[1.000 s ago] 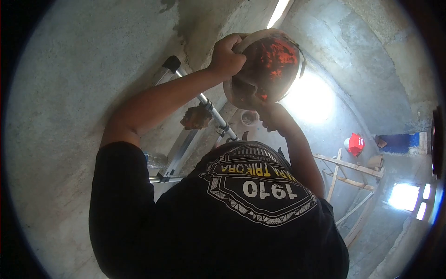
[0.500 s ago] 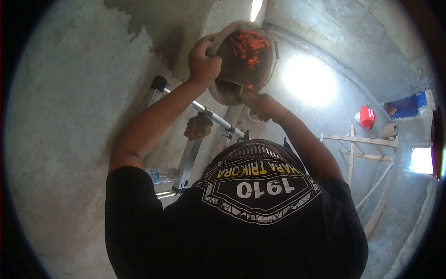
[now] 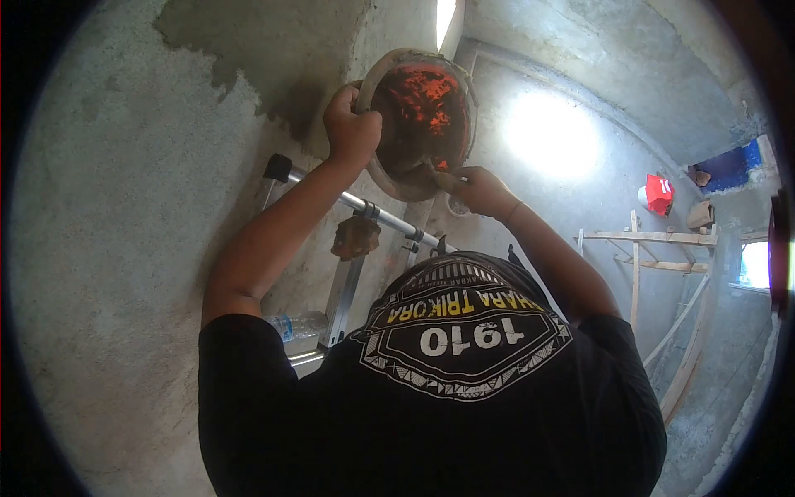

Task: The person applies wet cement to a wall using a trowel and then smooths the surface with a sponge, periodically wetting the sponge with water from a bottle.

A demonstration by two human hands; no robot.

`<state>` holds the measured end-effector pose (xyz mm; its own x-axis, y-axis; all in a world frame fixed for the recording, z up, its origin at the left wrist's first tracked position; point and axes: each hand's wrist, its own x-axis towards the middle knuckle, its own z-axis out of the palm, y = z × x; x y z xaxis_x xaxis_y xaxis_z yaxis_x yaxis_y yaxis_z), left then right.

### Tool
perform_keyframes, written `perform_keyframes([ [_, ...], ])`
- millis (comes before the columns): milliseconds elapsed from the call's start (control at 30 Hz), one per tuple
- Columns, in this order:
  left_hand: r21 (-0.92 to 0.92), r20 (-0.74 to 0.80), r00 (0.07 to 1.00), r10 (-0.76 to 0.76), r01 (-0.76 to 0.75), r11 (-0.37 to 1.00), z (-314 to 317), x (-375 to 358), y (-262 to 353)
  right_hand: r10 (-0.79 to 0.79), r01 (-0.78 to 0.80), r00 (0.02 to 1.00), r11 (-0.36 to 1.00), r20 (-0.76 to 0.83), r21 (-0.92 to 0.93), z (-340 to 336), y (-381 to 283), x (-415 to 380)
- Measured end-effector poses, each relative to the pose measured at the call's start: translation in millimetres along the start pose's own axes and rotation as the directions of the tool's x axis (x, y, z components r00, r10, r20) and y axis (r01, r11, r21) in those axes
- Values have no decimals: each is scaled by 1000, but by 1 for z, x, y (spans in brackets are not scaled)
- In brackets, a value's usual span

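Observation:
A mortar-caked bucket [image 3: 422,124] with orange-red showing through the grey inside is held up in front of me, its mouth facing me. My left hand [image 3: 352,128] is closed around its left rim. At the lower edge, my right hand [image 3: 480,193] is closed on the handle of a trowel [image 3: 429,171], whose blade reaches into the bucket and shows only in part. Damp, darker plaster [image 3: 273,50] covers the wall beyond my left hand. Just below my right hand a small round pale container [image 3: 457,205] is partly hidden.
An aluminium ladder [image 3: 389,217] stands below the bucket, with a rough brown lump [image 3: 356,238] by its rail. A clear plastic bottle [image 3: 302,325] lies near my left elbow. Wooden scaffolding [image 3: 646,238] and a red-and-white container [image 3: 658,195] are at the right.
The bucket and both hands have shifted slightly left and down in view. The trowel blade, broad and dark before, has turned and now shows as a narrow piece.

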<state>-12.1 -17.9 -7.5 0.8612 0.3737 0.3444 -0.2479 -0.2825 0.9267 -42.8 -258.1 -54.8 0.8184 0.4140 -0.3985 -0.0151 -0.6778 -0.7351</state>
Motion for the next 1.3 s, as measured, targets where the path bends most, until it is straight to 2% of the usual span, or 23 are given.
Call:
perform_keyframes([
  [33, -51, 21, 997, -77, 78, 996, 0, -1, 3, -45, 44, 999, 999, -31, -33, -2, -2, -3],
  [100, -44, 32, 998, -58, 60, 997, 0, -4, 10, -85, 82, 995, 995, -60, -60, -9, -10, -12],
  [167, -35, 48, 998, -32, 34, 999, 0, -6, 14, 75, -69, 990, 996, 115, -61, -21, -23, -17],
  [200, 1, 63, 997, -44, 44, 999, 0, -6, 17, 74, -69, 991, 996, 112, -54, -21, -16, -13],
  [267, 39, 84, 995, -56, 53, 998, 0, -3, 16, -81, 86, 996, 988, 43, -130, -18, 10, 1],
  [300, 58, 100, 995, -20, 14, 998, 0, -1, 11, -79, 84, 996, 989, 40, -124, -15, 21, 9],
  [333, 76, 116, 993, 11, -20, 997, -1, -2, 10, -192, 145, 973, 943, -131, -299, -11, 27, 15],
  [400, 44, 147, 989, -5, -2, 999, -2, -2, 15, -319, 163, 908, 867, -273, -470, -11, 30, 18],
  [467, 13, 178, 984, -13, 11, 1000, -3, -2, 14, -321, 96, 898, 810, -300, -579, -19, 22, 15],
  [500, 61, 203, 979, 24, -37, 997, -4, 0, 9, -331, 65, 889, 775, -316, -629, -21, 18, 13],
  [667, 122, 312, 945, 101, -145, 982, -10, 5, 1, -342, 106, 904, 762, -258, -639, -12, 4, 14],
  [700, 149, 342, 927, 156, -217, 965, -12, 3, 3, -340, 117, 912, 755, -232, -645, -9, -1, 14],
  [733, 175, 373, 904, 210, -290, 941, -13, 3, 3, -337, 116, 912, 760, -234, -640, -8, -7, 14],
  [800, 136, 374, 901, 219, -287, 948, -13, 2, 0, -303, 191, 950, 750, -72, -633, -7, -18, 11],
  [867, 93, 379, 896, 231, -285, 954, -10, 2, -3, -313, 219, 948, 766, -54, -604, -2, -25, 12],
  [933, 24, 325, 931, 165, -183, 983, -7, -2, 1, -325, 245, 945, 779, -38, -577, 0, -26, 15],
  [1033, 95, 396, 904, 162, -216, 972, -11, -4, 6, -279, 239, 960, 762, 27, -602, -3, -18, 36],
  [1100, 81, 389, 906, 168, -216, 973, -11, -5, -4, -472, 414, 881, 770, 3, -486, -5, -7, 46],
  [1133, 63, 383, 907, 174, -214, 975, -10, -4, -9, -476, 416, 880, 767, 2, -489, -6, -3, 51],
  [1200, 80, 375, 917, 138, -181, 980, -11, -5, -13, -507, 508, 860, 841, 54, -187, -11, -5, 54],
  [1233, 100, 370, 924, 98, -144, 984, -12, -4, -12, -514, 513, 857, 837, 51, -190, -18, -10, 51],
  [1300, 103, 343, 937, 68, -109, 989, -9, -7, -12, -282, 289, 947, 957, 155, -23, -25, -17, 37],
])
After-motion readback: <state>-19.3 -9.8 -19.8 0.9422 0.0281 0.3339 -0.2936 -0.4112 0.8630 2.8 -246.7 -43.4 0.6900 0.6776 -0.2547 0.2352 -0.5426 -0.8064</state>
